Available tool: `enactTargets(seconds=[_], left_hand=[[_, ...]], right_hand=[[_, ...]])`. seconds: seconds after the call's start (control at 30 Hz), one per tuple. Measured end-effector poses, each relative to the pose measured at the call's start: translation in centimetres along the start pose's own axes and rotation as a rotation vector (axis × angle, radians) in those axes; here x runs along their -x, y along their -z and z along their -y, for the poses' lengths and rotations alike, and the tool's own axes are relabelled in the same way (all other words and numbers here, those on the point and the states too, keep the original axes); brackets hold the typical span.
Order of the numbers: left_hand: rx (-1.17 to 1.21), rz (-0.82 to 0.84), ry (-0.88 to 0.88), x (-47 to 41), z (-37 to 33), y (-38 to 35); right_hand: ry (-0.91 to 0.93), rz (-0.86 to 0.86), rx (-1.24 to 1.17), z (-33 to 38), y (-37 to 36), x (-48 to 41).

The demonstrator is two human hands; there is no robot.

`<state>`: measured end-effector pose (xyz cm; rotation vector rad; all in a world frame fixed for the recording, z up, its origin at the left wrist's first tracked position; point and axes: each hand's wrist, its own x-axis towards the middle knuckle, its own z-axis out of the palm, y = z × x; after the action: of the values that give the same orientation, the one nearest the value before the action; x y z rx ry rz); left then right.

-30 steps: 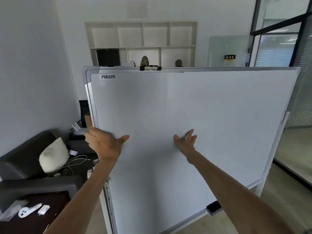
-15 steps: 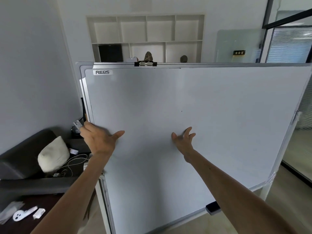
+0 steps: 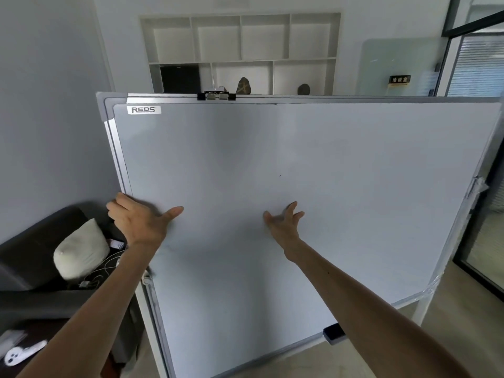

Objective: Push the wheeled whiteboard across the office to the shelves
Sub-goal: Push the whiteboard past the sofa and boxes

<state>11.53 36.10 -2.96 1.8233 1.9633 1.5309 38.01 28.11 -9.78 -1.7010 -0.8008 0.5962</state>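
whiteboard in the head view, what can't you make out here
All in the head view:
1. Wheels: none shows; the whiteboard itself and the bottom frame edge hide its base.
2. Left hand: its fingertips curl past the board's left edge, out of sight.
3. Shelves: the lower rows are hidden behind the board's top.
4. Wall sign: the lettering is too small to read.

dark sofa (image 3: pixel 32 241) lower left, pale cushion (image 3: pixel 80 249) on it, white cables (image 3: pixel 105 268) just beside; white gadget (image 3: pixel 19 356) on dark table (image 3: pixel 41 330); frosted glass panel (image 3: pixel 395 66) on back wall, glass partition (image 3: pixel 477 64) right
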Motion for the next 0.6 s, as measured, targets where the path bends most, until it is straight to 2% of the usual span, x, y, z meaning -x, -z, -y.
enactTargets(seconds=[0.2,0.43,0.6], left_hand=[[-0.031,0.006,-0.004,-3.2,0.4,-3.1],[-0.142,0.015,-0.113,-7.2,0.9,-7.8],[-0.133,0.075,-0.094,-9.4,0.4,-11.4]], right_hand=[[0.032,-0.027,-0.059,0.1,-2.4,-3.4],[-0.031,-0.084,0.012,1.4,-4.8,-8.0],[0.001,-0.040,0.019,1.1,-4.1,-11.1]])
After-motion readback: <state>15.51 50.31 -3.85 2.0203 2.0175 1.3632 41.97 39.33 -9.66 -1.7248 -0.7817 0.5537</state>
